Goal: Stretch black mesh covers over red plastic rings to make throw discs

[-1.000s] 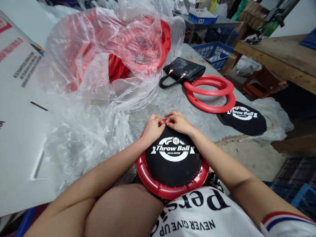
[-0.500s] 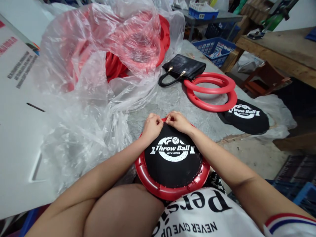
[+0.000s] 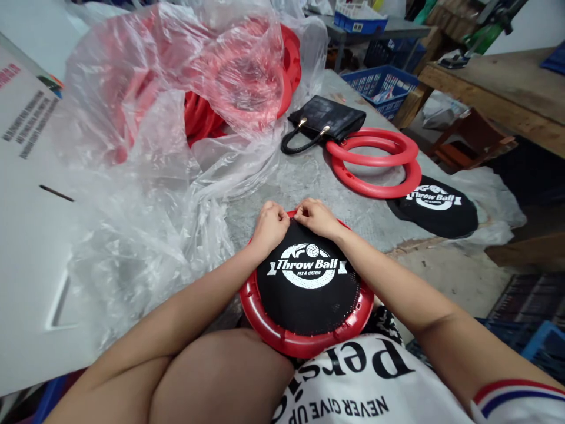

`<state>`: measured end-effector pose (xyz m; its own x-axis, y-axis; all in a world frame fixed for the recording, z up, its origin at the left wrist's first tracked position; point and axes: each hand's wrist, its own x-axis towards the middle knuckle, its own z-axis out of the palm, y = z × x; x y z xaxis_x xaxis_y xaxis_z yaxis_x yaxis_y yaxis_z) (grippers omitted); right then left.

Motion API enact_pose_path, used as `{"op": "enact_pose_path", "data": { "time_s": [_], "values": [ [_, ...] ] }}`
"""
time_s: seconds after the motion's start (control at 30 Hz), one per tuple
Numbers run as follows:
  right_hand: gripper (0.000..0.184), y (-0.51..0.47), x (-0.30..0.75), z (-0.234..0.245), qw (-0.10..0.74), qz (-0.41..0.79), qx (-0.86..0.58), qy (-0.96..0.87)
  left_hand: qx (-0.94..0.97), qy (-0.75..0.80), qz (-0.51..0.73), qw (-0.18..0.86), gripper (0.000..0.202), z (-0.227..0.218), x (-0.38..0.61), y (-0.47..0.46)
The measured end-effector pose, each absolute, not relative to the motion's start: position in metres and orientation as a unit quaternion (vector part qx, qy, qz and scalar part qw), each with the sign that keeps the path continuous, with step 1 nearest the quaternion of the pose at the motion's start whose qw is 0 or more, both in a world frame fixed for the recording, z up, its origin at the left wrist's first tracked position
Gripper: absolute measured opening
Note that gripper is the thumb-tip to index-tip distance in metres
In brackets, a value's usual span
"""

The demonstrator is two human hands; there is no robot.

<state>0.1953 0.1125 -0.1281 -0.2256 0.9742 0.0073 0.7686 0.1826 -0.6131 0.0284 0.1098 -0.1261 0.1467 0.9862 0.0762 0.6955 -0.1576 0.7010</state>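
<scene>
A black mesh disc (image 3: 309, 306) printed "Throw Ball" lies within a red plastic ring (image 3: 291, 344) on my lap, its far side leaning toward the table. At the far rim, my left hand (image 3: 272, 222) pinches the edge where mesh meets ring. Close beside it, my right hand (image 3: 318, 218) grips the same edge with thumb and fingers pressed together. The fingertips nearly meet, and they hide the exact bit of edge between them. Along the near rim, the mesh border runs inside the ring.
Two red rings (image 3: 375, 191) lie overlapped on the grey table (image 3: 265, 197), next to a black handbag (image 3: 329, 115). Printed black discs (image 3: 445, 218) are stacked at right. A clear plastic bag (image 3: 176, 53) of red rings fills the back left; a white carton (image 3: 30, 235) stands at left.
Both hands stay at the far rim, with barely any finger movement. The whole view has shifted slightly, so the table things appear a little further left.
</scene>
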Motion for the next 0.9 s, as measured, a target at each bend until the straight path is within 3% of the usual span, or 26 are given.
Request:
{"op": "enact_pose_path", "data": {
  "time_s": [0.23,0.33,0.47,0.77,0.9],
  "values": [
    [0.017,0.115,0.193,-0.129,0.175,0.234,-0.604,-0.741,0.716,0.58,0.268,0.281,0.016,-0.13,0.027,0.115],
    [0.008,0.117,0.199,-0.128,0.182,0.259,-0.578,-0.752,0.702,0.562,0.303,0.316,0.017,-0.133,0.021,0.117],
    [0.024,0.115,0.209,-0.126,0.161,0.273,-0.58,-0.75,0.666,0.573,0.321,0.353,0.026,-0.132,0.014,0.119],
    [0.037,0.08,0.226,-0.11,0.109,0.182,-0.67,-0.711,0.787,0.53,0.214,0.231,0.029,-0.117,0.019,0.105],
    [0.025,0.092,0.219,-0.108,0.138,0.201,-0.632,-0.735,0.815,0.512,0.187,0.198,0.03,-0.119,0.027,0.106]
  ]
}}
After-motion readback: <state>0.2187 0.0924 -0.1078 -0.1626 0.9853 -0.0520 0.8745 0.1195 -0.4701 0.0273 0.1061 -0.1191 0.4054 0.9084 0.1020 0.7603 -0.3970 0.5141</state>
